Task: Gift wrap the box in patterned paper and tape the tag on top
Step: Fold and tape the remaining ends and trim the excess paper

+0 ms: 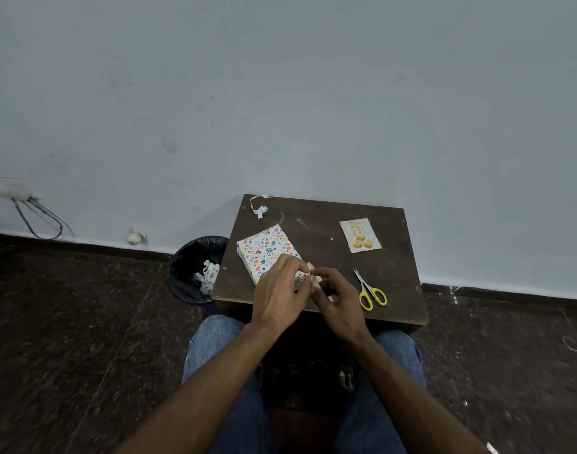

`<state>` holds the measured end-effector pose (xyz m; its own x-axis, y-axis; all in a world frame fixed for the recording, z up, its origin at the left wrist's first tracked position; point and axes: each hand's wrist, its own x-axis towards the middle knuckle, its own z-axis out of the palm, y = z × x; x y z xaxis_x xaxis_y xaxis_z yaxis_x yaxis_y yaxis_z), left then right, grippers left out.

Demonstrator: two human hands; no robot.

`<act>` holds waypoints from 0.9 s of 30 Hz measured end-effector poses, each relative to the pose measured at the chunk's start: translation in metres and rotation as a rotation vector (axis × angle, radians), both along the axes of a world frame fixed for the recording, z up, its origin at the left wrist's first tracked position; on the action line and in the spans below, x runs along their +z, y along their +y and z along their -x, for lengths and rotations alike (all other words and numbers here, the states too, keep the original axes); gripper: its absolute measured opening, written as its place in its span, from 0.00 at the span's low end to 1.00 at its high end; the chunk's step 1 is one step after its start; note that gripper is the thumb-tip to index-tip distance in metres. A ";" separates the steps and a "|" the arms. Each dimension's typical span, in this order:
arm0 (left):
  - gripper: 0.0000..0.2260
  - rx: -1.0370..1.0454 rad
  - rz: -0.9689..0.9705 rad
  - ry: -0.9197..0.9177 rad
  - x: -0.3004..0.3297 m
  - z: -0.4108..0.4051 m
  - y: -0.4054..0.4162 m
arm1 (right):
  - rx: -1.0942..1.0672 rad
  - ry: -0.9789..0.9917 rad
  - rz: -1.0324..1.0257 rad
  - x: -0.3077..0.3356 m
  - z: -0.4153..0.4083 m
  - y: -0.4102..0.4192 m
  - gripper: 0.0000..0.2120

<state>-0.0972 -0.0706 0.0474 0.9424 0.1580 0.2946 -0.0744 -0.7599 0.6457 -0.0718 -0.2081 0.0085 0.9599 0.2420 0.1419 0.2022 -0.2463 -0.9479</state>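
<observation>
The box [264, 249], wrapped in white paper with coloured egg and heart prints, lies on the left part of a small dark brown table [316, 224]. My left hand [279, 291] covers the box's near end, its fingers curled over the folded paper there. My right hand [334, 296] meets it from the right, thumb and forefinger pinching a pale tan strip [310, 266] that looks like tape at that end. The end flap itself is hidden by my fingers. The tag [360, 235], a cream card with yellow balloons, lies flat at the table's far right.
Yellow-handled scissors [370, 291] lie shut to the right of my right hand. A curled paper offcut [260, 209] sits at the table's far left corner. A black-lined bin [197, 270] with paper scraps stands on the floor left of the table. My knees are under the near edge.
</observation>
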 end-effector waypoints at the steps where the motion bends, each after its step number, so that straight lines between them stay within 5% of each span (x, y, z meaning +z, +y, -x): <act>1: 0.07 0.011 0.035 -0.009 -0.001 0.000 -0.001 | 0.000 -0.002 -0.022 0.001 0.000 0.000 0.10; 5: 0.19 0.046 0.277 0.034 -0.008 -0.003 -0.005 | -0.014 0.011 -0.097 0.000 0.000 -0.002 0.10; 10: 0.07 0.131 0.636 0.078 -0.015 -0.005 -0.015 | -0.004 0.019 -0.141 -0.003 0.001 -0.002 0.10; 17: 0.13 0.100 0.651 0.052 -0.016 -0.007 -0.013 | -0.016 0.075 -0.104 -0.007 0.005 -0.002 0.19; 21: 0.08 -0.049 0.635 0.082 -0.011 -0.003 -0.014 | -0.077 0.086 -0.127 -0.007 0.003 -0.002 0.19; 27: 0.03 0.059 0.923 0.235 -0.002 -0.012 -0.010 | 0.008 0.083 -0.098 -0.006 0.005 -0.008 0.17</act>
